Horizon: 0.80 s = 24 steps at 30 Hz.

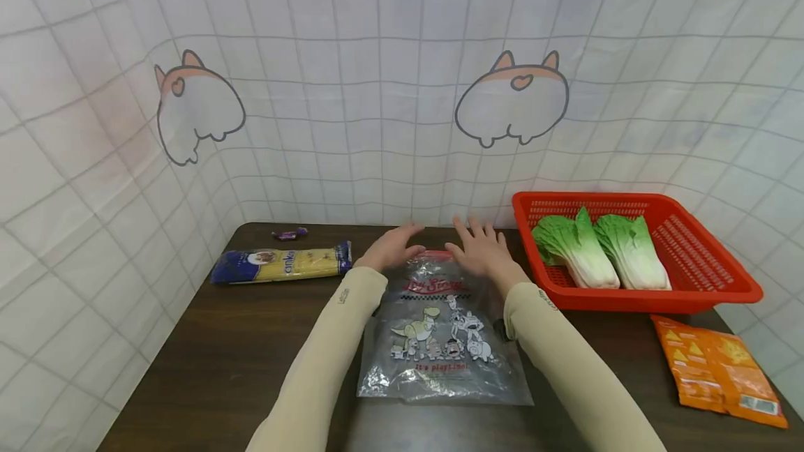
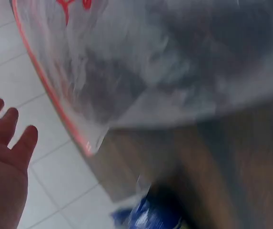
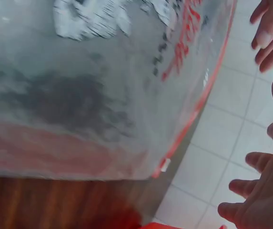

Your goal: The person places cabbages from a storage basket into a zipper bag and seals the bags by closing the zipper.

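A clear plastic zip bag [image 1: 440,333] with cartoon figures and a red zip strip lies flat on the dark table [image 1: 220,354], its zip end pointing away from me. My left hand [image 1: 392,246] and right hand [image 1: 480,250] are both at that far zip end with fingers spread and straight, gripping nothing. The left wrist view has the left hand [image 2: 3,171] just beyond the bag's red edge [image 2: 55,100]. In the right wrist view the right hand [image 3: 265,191] is likewise beside the bag [image 3: 93,86]. I cannot tell whether either hand touches the plastic.
A red basket [image 1: 710,284] at the right holds two napa cabbages [image 1: 574,246] [image 1: 631,250]. An orange snack bag [image 1: 716,368] lies in front of it. A noodle packet [image 1: 283,264] and a small purple wrapper [image 1: 289,233] lie at the far left. A tiled cloth backdrop closes the back and sides.
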Motion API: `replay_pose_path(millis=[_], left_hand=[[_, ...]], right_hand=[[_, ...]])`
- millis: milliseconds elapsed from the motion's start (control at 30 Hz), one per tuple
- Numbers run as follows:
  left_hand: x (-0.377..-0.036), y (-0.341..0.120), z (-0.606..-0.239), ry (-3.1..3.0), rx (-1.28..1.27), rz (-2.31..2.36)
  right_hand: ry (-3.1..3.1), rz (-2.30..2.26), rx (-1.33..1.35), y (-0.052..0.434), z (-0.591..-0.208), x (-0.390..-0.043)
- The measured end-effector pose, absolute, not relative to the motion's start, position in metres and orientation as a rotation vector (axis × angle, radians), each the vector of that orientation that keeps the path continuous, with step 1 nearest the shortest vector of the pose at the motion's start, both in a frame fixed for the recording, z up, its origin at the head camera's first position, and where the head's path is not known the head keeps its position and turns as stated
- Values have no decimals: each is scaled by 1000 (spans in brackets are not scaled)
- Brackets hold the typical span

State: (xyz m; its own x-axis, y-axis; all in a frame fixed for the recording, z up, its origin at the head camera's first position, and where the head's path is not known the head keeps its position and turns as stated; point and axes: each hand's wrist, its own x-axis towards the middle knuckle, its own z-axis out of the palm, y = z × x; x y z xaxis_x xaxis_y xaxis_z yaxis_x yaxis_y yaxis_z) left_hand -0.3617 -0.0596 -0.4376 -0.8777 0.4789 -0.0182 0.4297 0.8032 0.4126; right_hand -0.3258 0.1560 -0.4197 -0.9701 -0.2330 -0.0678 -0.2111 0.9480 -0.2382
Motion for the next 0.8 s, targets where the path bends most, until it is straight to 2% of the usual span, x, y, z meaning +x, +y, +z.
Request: replay_pose_path(millis=[300,800], left_hand=[[-360,-51,-451,2833,711,741],[-357,-39,-471,2872,756,808]], right_hand=[[3024,-392,-518,155,-436,-311],[3105,-431,-510,149,-452,-303]])
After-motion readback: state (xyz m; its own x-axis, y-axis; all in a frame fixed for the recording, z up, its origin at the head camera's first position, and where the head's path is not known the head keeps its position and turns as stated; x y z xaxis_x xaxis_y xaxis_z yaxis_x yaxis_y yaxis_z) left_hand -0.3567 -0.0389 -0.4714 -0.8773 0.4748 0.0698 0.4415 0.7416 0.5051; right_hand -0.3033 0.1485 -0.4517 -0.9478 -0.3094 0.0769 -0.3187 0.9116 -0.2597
